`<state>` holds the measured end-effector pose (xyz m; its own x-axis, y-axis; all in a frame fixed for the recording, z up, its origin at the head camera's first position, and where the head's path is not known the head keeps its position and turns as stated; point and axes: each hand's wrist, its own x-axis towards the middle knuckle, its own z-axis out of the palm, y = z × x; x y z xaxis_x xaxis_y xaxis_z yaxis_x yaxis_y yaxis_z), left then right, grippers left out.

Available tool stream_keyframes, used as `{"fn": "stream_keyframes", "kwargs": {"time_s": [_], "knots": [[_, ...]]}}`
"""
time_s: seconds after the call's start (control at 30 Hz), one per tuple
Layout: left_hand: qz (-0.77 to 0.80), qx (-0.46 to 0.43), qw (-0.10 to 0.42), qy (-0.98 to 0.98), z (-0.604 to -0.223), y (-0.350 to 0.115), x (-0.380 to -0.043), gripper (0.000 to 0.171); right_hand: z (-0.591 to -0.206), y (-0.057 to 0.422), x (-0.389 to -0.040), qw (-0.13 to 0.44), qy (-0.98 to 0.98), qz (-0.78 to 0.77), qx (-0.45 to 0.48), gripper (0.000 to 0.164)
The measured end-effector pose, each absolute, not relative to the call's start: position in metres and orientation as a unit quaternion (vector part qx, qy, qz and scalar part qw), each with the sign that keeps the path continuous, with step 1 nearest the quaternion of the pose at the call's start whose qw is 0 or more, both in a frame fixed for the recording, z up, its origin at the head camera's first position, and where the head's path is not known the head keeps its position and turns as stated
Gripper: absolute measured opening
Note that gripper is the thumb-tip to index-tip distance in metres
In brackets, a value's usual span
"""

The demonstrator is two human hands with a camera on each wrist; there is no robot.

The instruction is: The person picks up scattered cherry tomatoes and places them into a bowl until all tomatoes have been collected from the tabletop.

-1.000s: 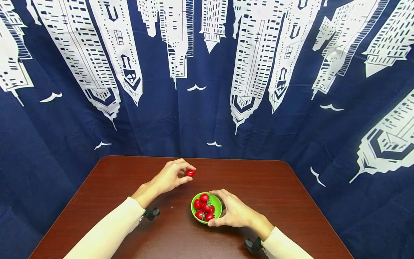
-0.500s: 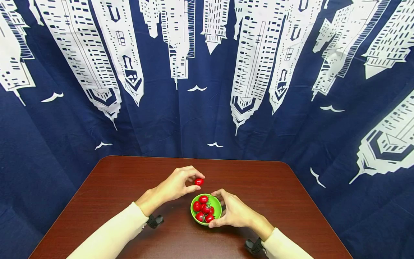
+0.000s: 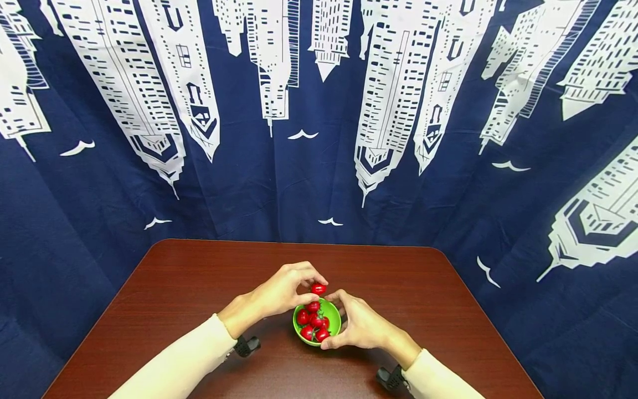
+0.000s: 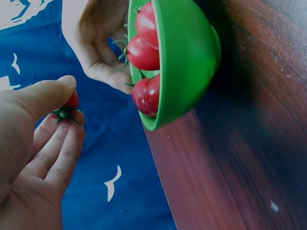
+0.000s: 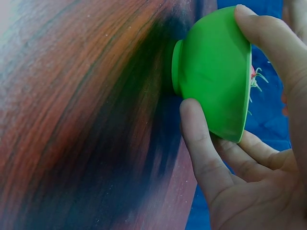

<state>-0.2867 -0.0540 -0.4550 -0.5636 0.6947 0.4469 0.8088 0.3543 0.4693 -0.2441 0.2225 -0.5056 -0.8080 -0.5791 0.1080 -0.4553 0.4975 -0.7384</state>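
My left hand point(image 3: 286, 288) pinches a small red cherry tomato point(image 3: 318, 288) between thumb and fingers, over the far edge of a green bowl point(image 3: 335, 315). Its green stem cap shows in the left wrist view, where the held tomato point(image 4: 73, 101) is apart from the bowl. Several more red tomatoes point(image 3: 317, 320) with green stems lie inside the bowl. My right hand point(image 3: 366, 322) grips the bowl from the right. In the right wrist view, the thumb lies on the rim and the fingers are spread along the side of the bowl point(image 5: 216, 72).
A reddish-brown wooden table point(image 3: 189, 288) with rounded far corners lies under both hands. Behind it hangs a dark blue cloth point(image 3: 239, 183) printed with white upside-down buildings and birds. Each wrist wears a small black device point(image 3: 246, 346).
My left hand has moved right and nearer, bringing the tomato from left of and beyond the bowl to above its far edge. The right hand and bowl stay almost still.
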Motion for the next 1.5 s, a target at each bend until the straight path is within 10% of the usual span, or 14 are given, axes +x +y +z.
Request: {"fn": "stream_keyframes", "kwargs": {"time_s": [1.5], "knots": [[-0.285,-0.467,0.078,-0.833,-0.456,-0.042,-0.278,0.042,-0.503,0.223,-0.245,0.067,0.866,-0.383,-0.313,0.093]]}}
